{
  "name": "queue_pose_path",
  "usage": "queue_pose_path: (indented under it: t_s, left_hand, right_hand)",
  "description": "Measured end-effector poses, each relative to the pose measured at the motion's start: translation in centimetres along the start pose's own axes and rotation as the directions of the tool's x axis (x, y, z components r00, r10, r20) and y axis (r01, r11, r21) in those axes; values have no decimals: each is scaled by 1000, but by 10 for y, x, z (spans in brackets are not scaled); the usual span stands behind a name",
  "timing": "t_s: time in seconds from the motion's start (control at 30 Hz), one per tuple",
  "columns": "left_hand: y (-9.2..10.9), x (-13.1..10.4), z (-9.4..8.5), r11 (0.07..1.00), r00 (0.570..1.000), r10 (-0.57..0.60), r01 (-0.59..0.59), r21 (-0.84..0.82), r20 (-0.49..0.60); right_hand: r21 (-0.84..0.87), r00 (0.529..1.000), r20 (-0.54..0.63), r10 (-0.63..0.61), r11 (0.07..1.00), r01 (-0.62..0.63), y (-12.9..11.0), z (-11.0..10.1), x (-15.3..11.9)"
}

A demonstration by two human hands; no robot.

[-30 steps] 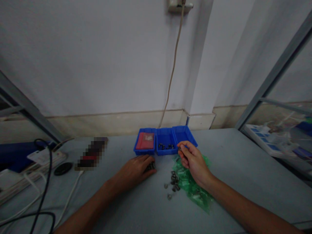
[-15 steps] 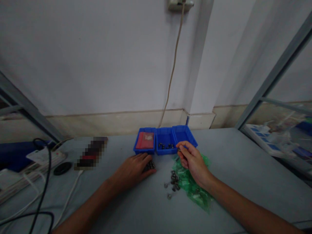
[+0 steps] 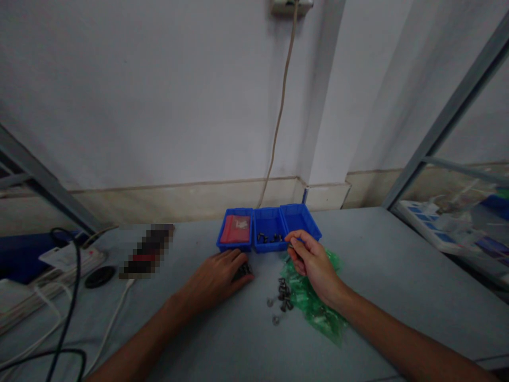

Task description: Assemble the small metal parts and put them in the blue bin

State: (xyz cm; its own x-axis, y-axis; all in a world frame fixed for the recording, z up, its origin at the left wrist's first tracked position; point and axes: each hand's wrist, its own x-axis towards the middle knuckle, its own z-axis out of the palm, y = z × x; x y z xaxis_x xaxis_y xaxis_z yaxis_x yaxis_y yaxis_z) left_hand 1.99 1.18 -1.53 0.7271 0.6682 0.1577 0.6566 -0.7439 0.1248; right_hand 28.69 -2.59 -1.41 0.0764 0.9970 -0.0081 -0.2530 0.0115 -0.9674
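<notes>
My left hand (image 3: 222, 273) rests on the table, its fingers curved round a pile of small dark metal screws (image 3: 244, 269). My right hand (image 3: 310, 257) is raised over the green plastic bag (image 3: 318, 310), thumb and fingers pinched on a small screw-like piece that is mostly hidden. Between my hands lies a loose group of dark screws (image 3: 284, 294), with a clear round-ended piece (image 3: 275, 320) in front. Behind, the middle blue bin (image 3: 270, 247) has several small dark screws in it. The left blue bin (image 3: 234, 246) holds a red packet (image 3: 236, 229).
A third blue bin (image 3: 300, 217) stands at the right of the row. To the left are a blurred-out phone-like object (image 3: 147, 252), a black round item (image 3: 100, 277), a power strip (image 3: 85, 265) and cables (image 3: 75, 297). A wall closes the table's back; metal frames stand at both sides.
The view has shifted very slightly. Both hands hold nearly the same positions, with the right hand still pinching beside the bins.
</notes>
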Motion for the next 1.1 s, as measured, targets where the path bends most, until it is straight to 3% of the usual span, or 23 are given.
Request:
queue_pose_path:
  t_s: [0.9,1.1]
  left_hand:
    - [-1,2,3,998,997,55,-55,0,-57]
    - [0,1,2,999,996,49,-50,-11,-75]
  right_hand:
    - [-15,995,36,-90,996,91,4,-1,0]
    - [-191,978,49,-200,960,206,2,-2,0]
